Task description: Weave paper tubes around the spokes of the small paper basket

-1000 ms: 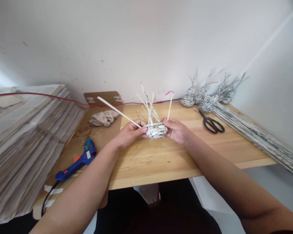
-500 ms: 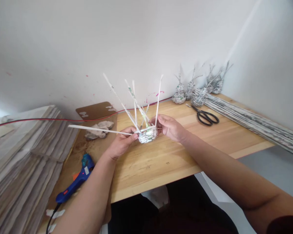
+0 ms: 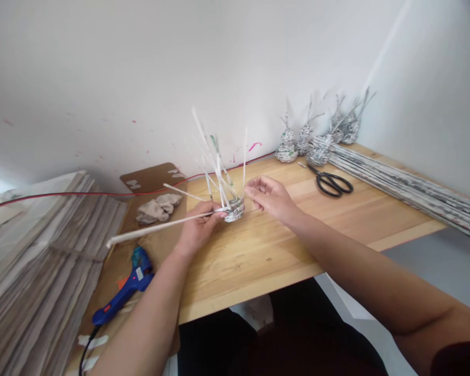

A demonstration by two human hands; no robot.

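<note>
Above the table I see a small woven paper basket (image 3: 235, 210), made of rolled newspaper, with several thin paper tubes rising from its rim. My left hand (image 3: 199, 223) is closed on its left side, thumb in front and the other fingers mostly hidden. A long white paper tube (image 3: 156, 225) sticks out leftward from that grip. At the basket's right edge, the curled fingers of my right hand (image 3: 269, 198) pinch near the base of an upright paper tube (image 3: 245, 156). The fingertip contact is small and slightly blurred.
Black scissors (image 3: 333, 184) lie at right, near several woven paper pieces (image 3: 286, 147) and a bundle of long paper tubes (image 3: 399, 185). At left are a blue glue gun (image 3: 131, 284), a crumpled cloth (image 3: 159, 208), a tall paper stack (image 3: 58, 261) and a red cable (image 3: 62, 194).
The basket has turned and tilted in my hands, and its long left tube now points lower, toward me. My right hand has shifted to the upright tube at the right edge. The view has swung right.
</note>
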